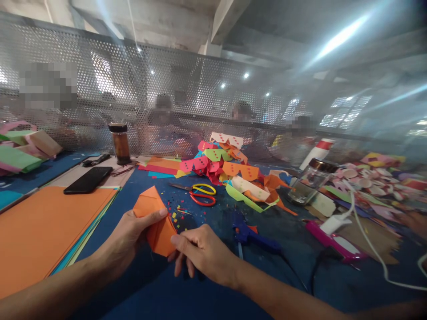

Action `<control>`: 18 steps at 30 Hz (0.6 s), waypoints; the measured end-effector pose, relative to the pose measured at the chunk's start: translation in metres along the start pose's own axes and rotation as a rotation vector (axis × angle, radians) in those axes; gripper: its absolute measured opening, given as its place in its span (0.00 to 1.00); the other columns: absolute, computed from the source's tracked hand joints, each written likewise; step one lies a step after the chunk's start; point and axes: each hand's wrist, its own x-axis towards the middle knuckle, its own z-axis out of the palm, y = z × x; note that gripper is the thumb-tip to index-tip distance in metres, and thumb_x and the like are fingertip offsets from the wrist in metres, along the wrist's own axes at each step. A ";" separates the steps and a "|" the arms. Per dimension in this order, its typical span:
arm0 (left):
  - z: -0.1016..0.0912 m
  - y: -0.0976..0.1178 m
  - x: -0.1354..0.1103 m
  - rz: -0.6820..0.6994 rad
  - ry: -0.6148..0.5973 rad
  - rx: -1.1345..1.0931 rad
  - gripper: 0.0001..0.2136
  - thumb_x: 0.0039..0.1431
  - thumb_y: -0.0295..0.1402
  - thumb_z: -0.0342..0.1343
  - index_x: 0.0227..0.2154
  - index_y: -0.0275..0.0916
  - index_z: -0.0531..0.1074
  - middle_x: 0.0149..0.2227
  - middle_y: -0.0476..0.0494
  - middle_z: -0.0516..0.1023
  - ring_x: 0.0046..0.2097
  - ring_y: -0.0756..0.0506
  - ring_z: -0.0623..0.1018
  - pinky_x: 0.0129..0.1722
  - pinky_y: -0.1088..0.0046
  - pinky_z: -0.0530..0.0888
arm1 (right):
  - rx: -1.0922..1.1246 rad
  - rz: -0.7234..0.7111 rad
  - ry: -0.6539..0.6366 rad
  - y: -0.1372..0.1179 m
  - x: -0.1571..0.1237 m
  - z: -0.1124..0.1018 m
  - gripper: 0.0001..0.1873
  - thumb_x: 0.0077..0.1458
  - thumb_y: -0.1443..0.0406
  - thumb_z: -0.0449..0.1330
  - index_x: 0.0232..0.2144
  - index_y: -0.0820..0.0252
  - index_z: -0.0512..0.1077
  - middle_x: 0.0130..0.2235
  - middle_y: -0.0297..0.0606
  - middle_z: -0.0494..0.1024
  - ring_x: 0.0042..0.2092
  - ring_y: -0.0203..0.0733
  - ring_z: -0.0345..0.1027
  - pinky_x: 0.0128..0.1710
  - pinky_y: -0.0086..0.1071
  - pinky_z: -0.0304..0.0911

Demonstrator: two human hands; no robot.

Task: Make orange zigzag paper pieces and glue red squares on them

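Both my hands hold a folded piece of orange paper (158, 231) above the blue table. My left hand (131, 231) grips its left side, thumb pressed on the upper face. At the lower right corner, my right hand (203, 253) pinches the paper between thumb and fingers. Crease lines run across the sheet. Just beyond it lie scissors (203, 194) with one yellow and one red handle, beside small coloured paper scraps (180, 213). A blue glue gun (256, 238) rests to the right of my right hand.
Orange sheets (63, 226) are stacked at left with a black phone (88, 180). A jar of brown liquid (119, 144) stands behind. Folded paper strips (240, 171) pile up at centre back. At right are a glass jar (308, 182), a pink power strip (333, 242) and a white cable (370, 249).
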 end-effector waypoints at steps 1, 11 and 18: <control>0.000 0.000 -0.001 -0.005 0.005 0.005 0.14 0.48 0.42 0.71 0.30 0.37 0.79 0.29 0.44 0.83 0.29 0.44 0.79 0.29 0.71 0.76 | -0.019 -0.014 0.013 -0.002 -0.001 -0.001 0.26 0.66 0.50 0.52 0.26 0.62 0.75 0.23 0.36 0.76 0.20 0.32 0.63 0.21 0.26 0.57; 0.010 -0.008 -0.014 -0.109 -0.163 0.235 0.12 0.38 0.38 0.74 0.23 0.36 0.80 0.23 0.46 0.80 0.25 0.48 0.74 0.27 0.74 0.70 | 0.158 -0.149 0.269 0.002 0.008 -0.009 0.16 0.61 0.52 0.61 0.40 0.59 0.73 0.38 0.34 0.76 0.40 0.38 0.68 0.41 0.30 0.62; 0.010 -0.012 -0.017 -0.179 -0.216 0.340 0.14 0.41 0.38 0.71 0.19 0.37 0.72 0.19 0.54 0.72 0.22 0.52 0.69 0.24 0.77 0.66 | 0.184 -0.144 0.298 0.002 0.010 -0.009 0.17 0.59 0.54 0.62 0.26 0.59 0.68 0.25 0.27 0.66 0.29 0.34 0.59 0.30 0.28 0.56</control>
